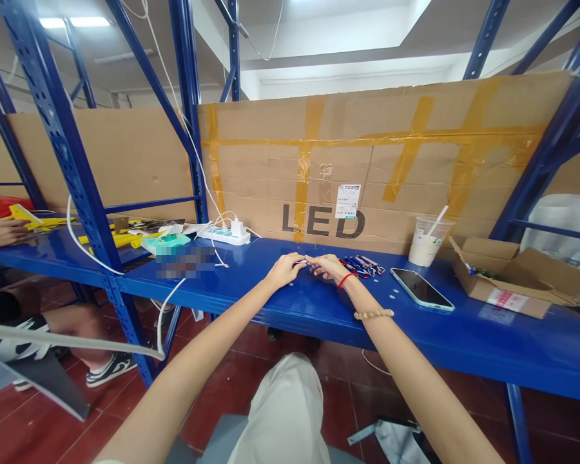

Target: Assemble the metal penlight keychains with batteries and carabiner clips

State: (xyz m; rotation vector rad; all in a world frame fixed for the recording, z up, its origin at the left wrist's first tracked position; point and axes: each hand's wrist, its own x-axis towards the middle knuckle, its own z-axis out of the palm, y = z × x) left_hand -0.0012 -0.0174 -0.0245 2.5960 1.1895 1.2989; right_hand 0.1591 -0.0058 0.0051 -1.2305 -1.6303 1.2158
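Note:
My left hand [285, 270] and my right hand [328, 265] meet at the middle of the blue shelf top [256, 283]. Fingertips of both are pinched together around something small, mostly hidden by the fingers; its kind cannot be made out. Just beyond my right hand lies a pile of small, slim blue and red metallic pieces [362, 265], too small to name surely. A few pale round bits [392, 296] are scattered on the surface to the right of them.
To the right are a phone [422, 289], a cup with a straw [426, 241] and an open cardboard box [510, 277]. At left stand a power strip [225, 234], cables and a green-white packet [165, 243]. Another person's hand [2, 233] touches yellow parts farther left. Cardboard [256, 174] walls the back.

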